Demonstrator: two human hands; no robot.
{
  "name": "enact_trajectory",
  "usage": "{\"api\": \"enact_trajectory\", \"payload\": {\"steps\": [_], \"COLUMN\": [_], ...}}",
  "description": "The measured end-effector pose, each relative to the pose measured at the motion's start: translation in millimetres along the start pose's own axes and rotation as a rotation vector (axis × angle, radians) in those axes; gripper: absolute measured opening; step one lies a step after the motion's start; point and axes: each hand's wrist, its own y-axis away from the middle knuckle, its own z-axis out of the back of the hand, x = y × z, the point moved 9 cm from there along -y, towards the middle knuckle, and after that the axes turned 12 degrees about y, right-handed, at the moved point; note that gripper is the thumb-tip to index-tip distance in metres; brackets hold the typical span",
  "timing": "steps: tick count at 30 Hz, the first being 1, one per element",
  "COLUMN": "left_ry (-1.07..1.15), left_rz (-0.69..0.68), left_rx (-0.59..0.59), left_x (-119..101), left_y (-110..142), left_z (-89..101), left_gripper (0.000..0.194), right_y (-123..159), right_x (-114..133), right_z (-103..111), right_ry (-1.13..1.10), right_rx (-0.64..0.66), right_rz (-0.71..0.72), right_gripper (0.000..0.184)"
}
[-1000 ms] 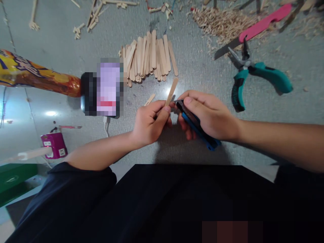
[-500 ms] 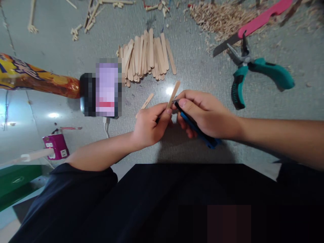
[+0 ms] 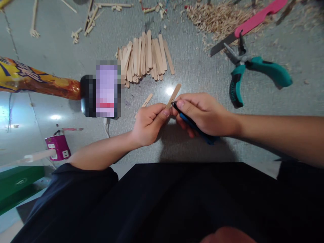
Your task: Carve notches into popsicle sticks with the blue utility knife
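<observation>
My left hand [image 3: 150, 123] pinches the lower end of a wooden craft stick [image 3: 175, 93], which slants up to the right. Closed around a blue and black utility knife [image 3: 193, 125], my right hand [image 3: 202, 111] holds the blade tip against the stick's face, where a small mark or cut shows. The fingertips of both hands almost meet below the stick. Just beyond my left hand lies another craft stick [image 3: 147, 100] with a short slot in it, its lower end partly behind the hand. A pile of craft sticks [image 3: 141, 57] lies farther back.
Teal-handled pliers [image 3: 263, 69] lie open at the right, touching a pink-handled saw [image 3: 255, 21]. Wood shavings [image 3: 217, 18] are heaped behind. To the left are a blurred phone [image 3: 107, 87] on a stand, a yellow snack packet [image 3: 37, 77] and a purple socket block [image 3: 57, 147].
The knife tip has moved slightly down and left on the stick, and a small mark now shows there. The view has shifted a little; both grips stay the same.
</observation>
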Motion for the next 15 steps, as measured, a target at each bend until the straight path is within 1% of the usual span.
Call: {"api": "enact_trajectory", "payload": {"steps": [3, 8, 12, 15], "left_ry": [0.085, 0.202, 0.190, 0.143], "left_rz": [-0.001, -0.130, -0.126, -0.128], "left_rx": [0.023, 0.060, 0.034, 0.028], "left_x": [0.4, -6.4, -2.9, -1.7], "left_y": [-3.2, -5.0, -2.3, -0.3], "left_z": [-3.5, -7.5, -5.1, -3.7], "left_gripper": [0.044, 0.036, 0.032, 0.030], "right_y": [-0.8, -1.8, -2.2, -2.4], "right_x": [0.2, 0.3, 1.0, 0.7], "right_z": [-0.7, -0.5, 0.0, 1.5], "right_ry": [-0.013, -0.015, -0.029, 0.000], "right_rx": [0.038, 0.057, 0.030, -0.004], "right_rz": [0.002, 0.013, 0.016, 0.009], "right_gripper": [0.046, 0.034, 0.034, 0.034]}}
